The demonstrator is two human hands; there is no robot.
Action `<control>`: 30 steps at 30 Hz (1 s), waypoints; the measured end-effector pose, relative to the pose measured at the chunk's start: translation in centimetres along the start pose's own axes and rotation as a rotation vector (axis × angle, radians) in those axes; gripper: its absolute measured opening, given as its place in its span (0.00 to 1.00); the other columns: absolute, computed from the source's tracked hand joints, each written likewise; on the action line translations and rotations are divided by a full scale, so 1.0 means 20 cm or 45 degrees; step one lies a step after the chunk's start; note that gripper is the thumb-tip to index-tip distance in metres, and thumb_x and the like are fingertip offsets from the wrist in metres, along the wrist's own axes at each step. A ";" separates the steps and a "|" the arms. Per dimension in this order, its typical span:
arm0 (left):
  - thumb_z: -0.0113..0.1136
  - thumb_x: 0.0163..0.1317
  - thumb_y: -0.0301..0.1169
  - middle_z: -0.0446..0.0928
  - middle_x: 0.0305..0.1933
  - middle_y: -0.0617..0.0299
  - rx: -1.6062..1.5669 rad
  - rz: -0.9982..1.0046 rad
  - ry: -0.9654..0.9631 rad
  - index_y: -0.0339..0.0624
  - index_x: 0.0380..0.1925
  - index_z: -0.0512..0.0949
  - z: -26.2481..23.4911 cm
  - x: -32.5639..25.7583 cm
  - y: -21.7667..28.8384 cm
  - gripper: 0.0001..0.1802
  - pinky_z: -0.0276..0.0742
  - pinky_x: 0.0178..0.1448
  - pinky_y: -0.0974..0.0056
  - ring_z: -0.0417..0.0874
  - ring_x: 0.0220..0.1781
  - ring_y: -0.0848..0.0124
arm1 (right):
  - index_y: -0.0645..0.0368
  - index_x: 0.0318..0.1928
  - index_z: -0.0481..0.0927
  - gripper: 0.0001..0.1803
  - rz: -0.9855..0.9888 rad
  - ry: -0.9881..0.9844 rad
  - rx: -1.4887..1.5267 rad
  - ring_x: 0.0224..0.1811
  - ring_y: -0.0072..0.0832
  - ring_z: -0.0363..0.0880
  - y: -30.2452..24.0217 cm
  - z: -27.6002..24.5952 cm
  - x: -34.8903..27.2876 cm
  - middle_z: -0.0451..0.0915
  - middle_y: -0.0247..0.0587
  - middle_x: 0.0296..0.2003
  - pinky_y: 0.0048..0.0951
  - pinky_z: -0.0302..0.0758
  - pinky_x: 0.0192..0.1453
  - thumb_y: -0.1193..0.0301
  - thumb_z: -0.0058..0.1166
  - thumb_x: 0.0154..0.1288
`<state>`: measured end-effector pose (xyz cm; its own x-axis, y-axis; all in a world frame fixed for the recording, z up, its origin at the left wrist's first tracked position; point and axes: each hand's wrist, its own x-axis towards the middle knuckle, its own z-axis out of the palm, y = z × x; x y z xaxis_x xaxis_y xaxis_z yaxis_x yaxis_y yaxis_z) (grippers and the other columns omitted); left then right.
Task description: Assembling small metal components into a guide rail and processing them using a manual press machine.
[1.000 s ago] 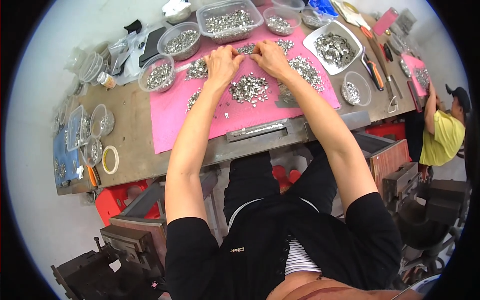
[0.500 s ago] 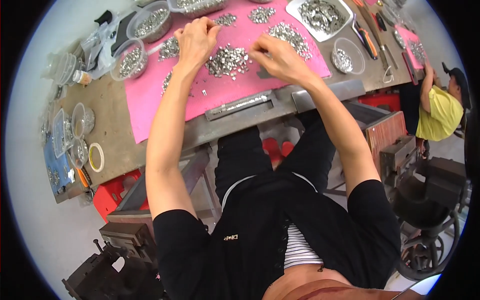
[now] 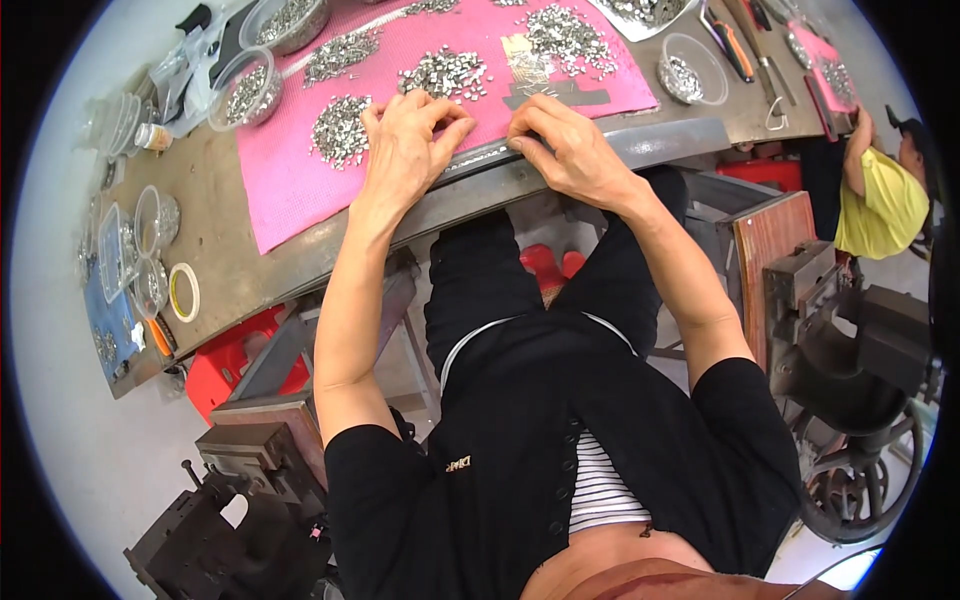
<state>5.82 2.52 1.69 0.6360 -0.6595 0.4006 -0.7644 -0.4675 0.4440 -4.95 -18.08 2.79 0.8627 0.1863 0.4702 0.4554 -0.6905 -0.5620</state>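
Observation:
My left hand (image 3: 408, 145) is at the front edge of the pink mat (image 3: 290, 200), thumb and fingers closed together at the left part of a grooved metal bar (image 3: 482, 163). A row of small bright pieces shows in the groove between my hands. My right hand (image 3: 570, 148) is closed at the bar's other part, fingertips curled in. Whatever either pinch holds is too small or hidden. Just beyond lie heaps of small silvery metal parts, one (image 3: 443, 74) in the middle and another (image 3: 341, 131) beside my left hand. A dark flat strip (image 3: 580, 98) lies behind my right hand.
Clear tubs of metal parts stand left (image 3: 250, 88) and right (image 3: 693, 70). A grey metal plate (image 3: 670, 140) lies along the front edge, right. A tape roll (image 3: 184, 292) and orange-handled pliers (image 3: 735, 55) rest on the bench. A person in a yellow top (image 3: 880, 205) works far right.
Both hands have come back toward me, from over the heaps down to the grooved bar. My view has shifted, and the heap by my left hand and the dark strip now show more fully.

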 end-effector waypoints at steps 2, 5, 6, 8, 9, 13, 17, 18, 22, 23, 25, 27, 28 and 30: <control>0.68 0.63 0.40 0.80 0.35 0.66 0.019 -0.030 -0.001 0.50 0.36 0.87 0.02 0.00 0.00 0.09 0.59 0.62 0.50 0.79 0.42 0.66 | 0.65 0.38 0.76 0.06 0.007 -0.022 -0.034 0.40 0.43 0.79 -0.01 0.00 0.00 0.77 0.45 0.37 0.38 0.77 0.45 0.78 0.60 0.64; 0.69 0.62 0.41 0.80 0.35 0.66 0.053 -0.052 0.001 0.49 0.35 0.86 0.03 0.01 0.00 0.10 0.59 0.62 0.50 0.79 0.42 0.65 | 0.64 0.38 0.76 0.06 -0.035 -0.017 -0.123 0.39 0.43 0.78 -0.02 0.01 0.01 0.76 0.45 0.36 0.40 0.76 0.44 0.78 0.60 0.63; 0.69 0.62 0.41 0.80 0.34 0.66 0.066 -0.044 0.005 0.48 0.34 0.86 0.03 0.02 0.01 0.10 0.59 0.62 0.50 0.79 0.42 0.65 | 0.63 0.37 0.75 0.06 -0.050 -0.034 -0.194 0.40 0.44 0.77 -0.03 0.01 0.01 0.74 0.45 0.36 0.41 0.75 0.45 0.77 0.59 0.62; 0.69 0.61 0.40 0.80 0.34 0.66 0.046 -0.053 0.005 0.49 0.35 0.86 0.03 0.02 0.02 0.09 0.59 0.62 0.50 0.79 0.42 0.65 | 0.61 0.35 0.74 0.06 -0.124 -0.042 -0.376 0.40 0.43 0.76 -0.04 0.01 0.01 0.72 0.44 0.35 0.42 0.74 0.46 0.75 0.58 0.61; 0.69 0.61 0.39 0.80 0.34 0.66 0.027 -0.064 0.003 0.49 0.35 0.86 0.03 0.02 0.02 0.08 0.59 0.62 0.50 0.79 0.42 0.65 | 0.60 0.34 0.73 0.06 -0.181 -0.035 -0.486 0.40 0.42 0.75 -0.05 0.02 0.01 0.72 0.43 0.34 0.42 0.74 0.47 0.74 0.58 0.61; 0.69 0.61 0.36 0.80 0.34 0.68 0.062 -0.012 0.010 0.54 0.36 0.87 0.01 0.01 0.04 0.05 0.59 0.64 0.50 0.79 0.42 0.66 | 0.60 0.39 0.78 0.07 -0.272 0.037 -0.501 0.45 0.39 0.78 -0.04 0.02 -0.04 0.78 0.42 0.40 0.38 0.73 0.51 0.73 0.58 0.61; 0.70 0.61 0.36 0.80 0.34 0.68 0.137 0.019 0.007 0.53 0.36 0.87 0.00 0.01 0.05 0.05 0.58 0.67 0.49 0.79 0.44 0.66 | 0.60 0.46 0.83 0.10 0.019 0.210 -0.170 0.44 0.41 0.81 0.04 -0.06 -0.08 0.82 0.42 0.39 0.39 0.74 0.51 0.76 0.59 0.64; 0.69 0.60 0.36 0.80 0.34 0.67 0.114 0.010 -0.005 0.53 0.35 0.87 0.00 0.01 0.05 0.05 0.58 0.67 0.45 0.78 0.45 0.65 | 0.60 0.45 0.84 0.09 0.102 0.262 -0.221 0.43 0.42 0.82 0.09 -0.09 -0.08 0.82 0.43 0.39 0.38 0.76 0.49 0.77 0.59 0.65; 0.69 0.60 0.34 0.79 0.35 0.65 0.076 0.002 -0.027 0.51 0.35 0.85 0.00 0.02 0.05 0.04 0.58 0.67 0.41 0.78 0.46 0.63 | 0.61 0.42 0.85 0.06 0.268 0.317 -0.375 0.40 0.43 0.82 0.28 -0.16 -0.08 0.81 0.45 0.36 0.37 0.77 0.46 0.76 0.59 0.66; 0.68 0.60 0.34 0.79 0.35 0.65 0.078 0.005 -0.027 0.50 0.35 0.85 0.01 0.02 0.05 0.05 0.58 0.67 0.41 0.79 0.46 0.63 | 0.61 0.41 0.85 0.06 0.295 0.307 -0.440 0.40 0.43 0.81 0.30 -0.16 -0.07 0.81 0.45 0.35 0.38 0.76 0.46 0.75 0.60 0.66; 0.68 0.61 0.33 0.79 0.35 0.65 0.129 0.036 -0.008 0.50 0.36 0.85 0.02 0.03 0.04 0.05 0.58 0.66 0.40 0.79 0.46 0.63 | 0.60 0.39 0.85 0.05 0.284 0.333 -0.470 0.39 0.43 0.81 0.34 -0.14 -0.07 0.80 0.44 0.33 0.40 0.75 0.44 0.73 0.62 0.64; 0.68 0.61 0.33 0.79 0.35 0.64 0.184 0.061 0.008 0.50 0.36 0.84 0.03 0.03 0.04 0.05 0.59 0.66 0.40 0.79 0.46 0.62 | 0.60 0.37 0.85 0.05 0.187 0.362 -0.607 0.39 0.42 0.80 0.34 -0.12 -0.05 0.80 0.43 0.32 0.41 0.74 0.43 0.73 0.63 0.62; 0.67 0.62 0.34 0.79 0.35 0.64 0.237 0.066 0.020 0.49 0.36 0.84 0.04 0.04 0.04 0.04 0.59 0.67 0.42 0.79 0.45 0.63 | 0.60 0.37 0.85 0.05 0.187 0.359 -0.599 0.39 0.42 0.80 0.33 -0.12 -0.05 0.80 0.43 0.32 0.41 0.74 0.43 0.73 0.63 0.62; 0.67 0.64 0.34 0.79 0.34 0.64 0.291 0.072 0.028 0.49 0.36 0.84 0.04 0.05 0.04 0.04 0.58 0.68 0.44 0.80 0.45 0.64 | 0.60 0.37 0.84 0.05 0.177 0.345 -0.675 0.38 0.43 0.80 0.32 -0.13 -0.04 0.80 0.43 0.31 0.42 0.74 0.42 0.73 0.64 0.61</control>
<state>5.70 1.06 1.73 0.5920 -0.6765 0.4381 -0.8012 -0.5531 0.2285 -3.31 -24.43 0.58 0.7879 -0.0668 0.6122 0.1110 -0.9624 -0.2478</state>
